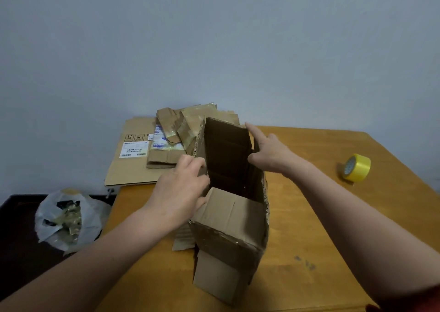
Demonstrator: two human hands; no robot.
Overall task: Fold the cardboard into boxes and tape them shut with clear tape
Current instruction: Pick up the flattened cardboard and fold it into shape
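Observation:
A brown cardboard box (228,235) stands on the wooden table (309,228) with its top flaps open, and its inside looks dark. My left hand (181,187) grips the box's left wall, fingers curled over the edge. My right hand (269,152) holds the right side of the far flap, forefinger stretched along its top edge and thumb inside. A roll of yellowish tape (357,167) lies on the table to the right, apart from both hands.
Flattened cardboard pieces (142,154) with shipping labels are stacked at the table's far left corner, overhanging the edge. A white plastic bag (69,216) of scraps sits on a dark surface to the left. A plain wall rises behind the table.

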